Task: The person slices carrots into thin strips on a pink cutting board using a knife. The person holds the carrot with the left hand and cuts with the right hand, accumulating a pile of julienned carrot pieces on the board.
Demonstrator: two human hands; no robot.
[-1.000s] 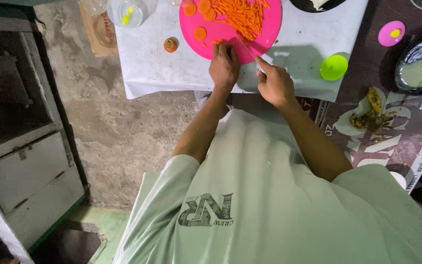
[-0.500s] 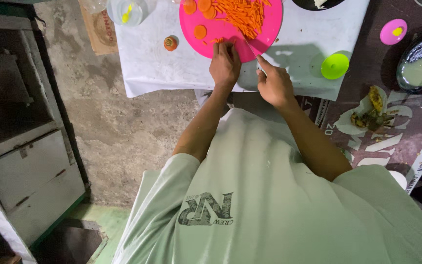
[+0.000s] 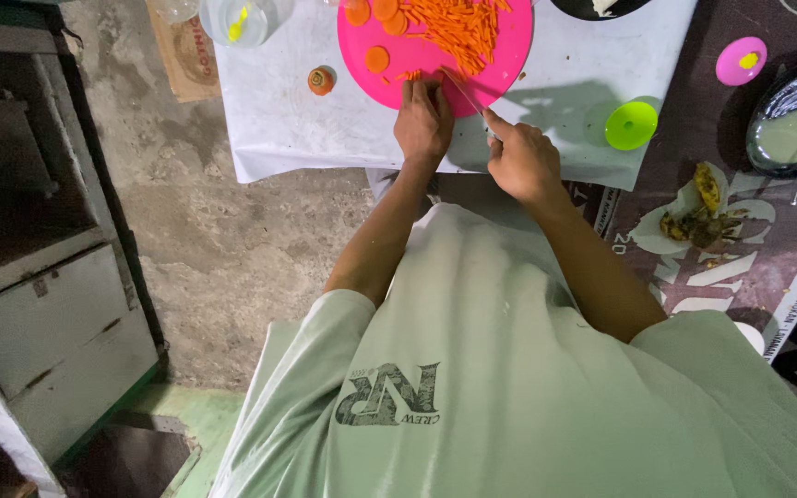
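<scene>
The left hand pinned a carrot piece on the pink cutting board, fingers curled shut, while the right hand gripped a knife (blade angled beside those knuckles); tucked fingertips and short strokes seemed wisest.

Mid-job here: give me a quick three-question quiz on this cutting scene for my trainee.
1. True or false: the right hand holds a knife over the pink round cutting board.
2. What does the left hand press on the board?
A. a whole potato
B. a few orange carrot pieces
C. a green lid
3. Fill in: the lone carrot end lies on the white cloth, to the ____ of the board in the picture.

Key: 1 true; 2 B; 3 left.
</scene>
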